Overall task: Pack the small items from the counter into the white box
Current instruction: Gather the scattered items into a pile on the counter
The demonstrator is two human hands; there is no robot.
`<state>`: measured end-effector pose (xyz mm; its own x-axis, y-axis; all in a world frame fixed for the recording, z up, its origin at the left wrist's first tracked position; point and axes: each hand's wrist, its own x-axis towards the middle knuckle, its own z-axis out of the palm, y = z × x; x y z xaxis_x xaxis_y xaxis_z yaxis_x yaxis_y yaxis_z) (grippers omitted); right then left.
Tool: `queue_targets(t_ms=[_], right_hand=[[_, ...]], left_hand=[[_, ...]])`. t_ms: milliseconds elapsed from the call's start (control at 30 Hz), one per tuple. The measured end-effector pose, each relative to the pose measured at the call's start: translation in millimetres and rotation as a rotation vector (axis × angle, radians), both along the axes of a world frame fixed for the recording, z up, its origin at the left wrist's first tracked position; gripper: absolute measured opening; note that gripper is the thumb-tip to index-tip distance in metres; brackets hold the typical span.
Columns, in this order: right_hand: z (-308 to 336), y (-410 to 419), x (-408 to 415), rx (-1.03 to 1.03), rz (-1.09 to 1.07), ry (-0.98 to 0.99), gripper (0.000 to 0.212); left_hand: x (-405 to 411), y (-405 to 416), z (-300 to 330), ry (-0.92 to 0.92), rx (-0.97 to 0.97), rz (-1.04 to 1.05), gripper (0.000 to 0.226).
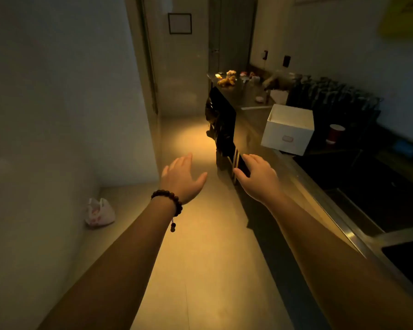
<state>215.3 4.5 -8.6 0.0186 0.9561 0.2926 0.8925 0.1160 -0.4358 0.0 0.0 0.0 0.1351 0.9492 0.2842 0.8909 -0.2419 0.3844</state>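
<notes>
My left hand (180, 178) and right hand (258, 176) both released, fingers spread. Square white box (287, 131) on shiny steel counter (253, 120) right; lumpy small items (227, 80) far end.

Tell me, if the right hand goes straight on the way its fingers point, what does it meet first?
Probably the white box on the counter. The right hand, open, points up and slightly right along the counter edge, and the box is the nearest thing on that line. Depth is unclear; it might pass left of it.
</notes>
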Motion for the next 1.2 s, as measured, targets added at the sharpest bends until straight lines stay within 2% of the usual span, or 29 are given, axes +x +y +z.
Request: queue_targets(t_ms=[300,500,800,1200], right_hand=[[-21,29,11,-0.063,0.034,-0.022,0.061],[-37,83,7,-0.099,0.053,-0.033,0.061],[-60,236,-25,-0.154,0.037,-0.053,0.059],[-51,433,-65,-0.191,-0.02,-0.047,0.06]], left_hand=[[10,26,-34,0.029,-0.031,0.064,0.072],[9,83,-54,0.047,-0.061,0.082,0.071],[-26,237,-88,0.07,-0.137,0.075,0.072],[-69,446,-77,0.098,-0.165,-0.008,0.073]])
